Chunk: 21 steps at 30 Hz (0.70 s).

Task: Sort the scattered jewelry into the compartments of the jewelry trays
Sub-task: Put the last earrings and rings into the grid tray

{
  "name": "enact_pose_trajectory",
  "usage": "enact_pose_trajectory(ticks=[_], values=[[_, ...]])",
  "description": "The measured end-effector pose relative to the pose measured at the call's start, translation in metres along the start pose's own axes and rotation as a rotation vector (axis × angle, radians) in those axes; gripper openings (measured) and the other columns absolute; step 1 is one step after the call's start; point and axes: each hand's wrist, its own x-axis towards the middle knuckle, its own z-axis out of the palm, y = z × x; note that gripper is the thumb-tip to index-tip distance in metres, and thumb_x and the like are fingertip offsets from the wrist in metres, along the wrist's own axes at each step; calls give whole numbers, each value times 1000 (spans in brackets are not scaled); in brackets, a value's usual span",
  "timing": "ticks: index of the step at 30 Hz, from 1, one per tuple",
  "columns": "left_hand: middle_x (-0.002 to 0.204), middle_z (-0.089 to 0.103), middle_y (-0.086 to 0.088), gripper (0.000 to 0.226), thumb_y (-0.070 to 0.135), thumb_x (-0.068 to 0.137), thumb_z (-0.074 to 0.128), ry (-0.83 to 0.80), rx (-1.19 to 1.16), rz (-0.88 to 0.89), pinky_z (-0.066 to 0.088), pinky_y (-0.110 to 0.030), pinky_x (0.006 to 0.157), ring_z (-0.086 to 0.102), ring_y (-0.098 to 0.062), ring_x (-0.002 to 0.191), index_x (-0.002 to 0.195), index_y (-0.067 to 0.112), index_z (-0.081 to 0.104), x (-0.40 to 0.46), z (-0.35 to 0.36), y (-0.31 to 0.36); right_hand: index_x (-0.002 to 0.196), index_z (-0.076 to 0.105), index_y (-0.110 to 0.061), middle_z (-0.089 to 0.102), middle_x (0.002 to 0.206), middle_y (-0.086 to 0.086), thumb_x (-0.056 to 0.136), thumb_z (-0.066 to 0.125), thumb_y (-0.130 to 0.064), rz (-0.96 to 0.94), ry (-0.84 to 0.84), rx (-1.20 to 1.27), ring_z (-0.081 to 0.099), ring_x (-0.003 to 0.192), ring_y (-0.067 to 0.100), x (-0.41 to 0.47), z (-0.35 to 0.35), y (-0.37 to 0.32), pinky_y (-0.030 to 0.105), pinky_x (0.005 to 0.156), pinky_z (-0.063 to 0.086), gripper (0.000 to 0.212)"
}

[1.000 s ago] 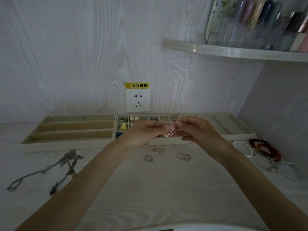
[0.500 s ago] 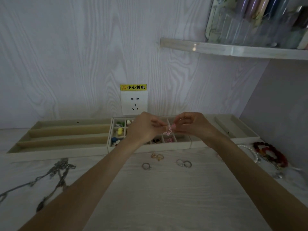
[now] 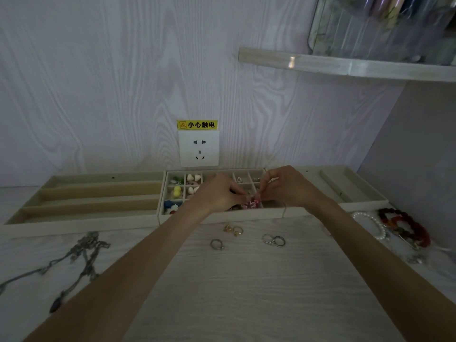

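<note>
Partly sorted: the beige gridded jewelry tray [image 3: 222, 215] already holds small earrings in several cells, while the long-slotted beige tray [image 3: 98, 193] beside it looks bare. Both hands, left hand [image 3: 217, 193] and right hand [image 3: 288, 185], pinch a small pink-and-white flower earring [image 3: 251, 204] over a front cell. Silver chain necklaces [image 3: 81, 253], red bead bracelet [image 3: 404, 225], pearl bracelet [image 3: 370, 224] and loose rings [image 3: 274, 240] wait on the table.

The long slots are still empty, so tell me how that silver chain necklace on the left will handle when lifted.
The silver chain necklace lies in loose, crossing strands, so it will probably hang limp and may tangle. Its fine links suggest it is light. The dark pendant would likely swing.
</note>
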Motion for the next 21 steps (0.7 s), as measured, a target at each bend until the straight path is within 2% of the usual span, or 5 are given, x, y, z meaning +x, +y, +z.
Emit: enact_pose_trajectory(ticks=[7, 11, 13, 16, 21], values=[[84, 74, 2, 17, 34, 76, 75, 89, 72, 39, 54, -30, 72, 63, -12, 74, 91, 26, 77, -1, 7, 1, 67, 61, -19, 66, 71, 0, 63, 83, -7, -62, 137, -111, 59, 62, 6, 2, 7, 4, 23, 65, 49, 25], [83, 74, 6, 16, 36, 72, 78, 125, 79, 31, 56, -33, 74, 65, -11, 78, 85, 27, 77, -2, 7, 1, 72, 64, -17, 65, 74, 1, 65, 83, -12, -60, 149, -159, 59, 66, 11, 4, 8, 5, 27, 66, 50, 21], [84, 74, 6, 16, 35, 73, 77, 108, 67, -2, 56, -34, 75, 65, -10, 78, 86, 26, 77, -2, 4, 1, 69, 61, -20, 60, 68, -5, 66, 82, -14, -56, 141, -190, 55, 61, 5, 5, 11, 5, 20, 55, 44, 22], [93, 73, 4, 17, 33, 81, 70, 76, 65, -24, 54, -34, 82, 65, -11, 86, 94, 24, 76, -5, -4, 3, 63, 57, -25, 54, 62, -11, 67, 82, -16, -63, 147, -237, 49, 55, -1, 6, 14, 4, 16, 49, 33, 27], [106, 71, 7, 20, 21, 87, 59, 3, 172, 27, 44, -32, 98, 59, -12, 100, 98, 30, 74, -15, -18, 6, 69, 59, -22, 54, 65, -11, 70, 79, -20, -127, 189, -397, 52, 60, 5, 0, 18, 2, 18, 48, 32, 20]])
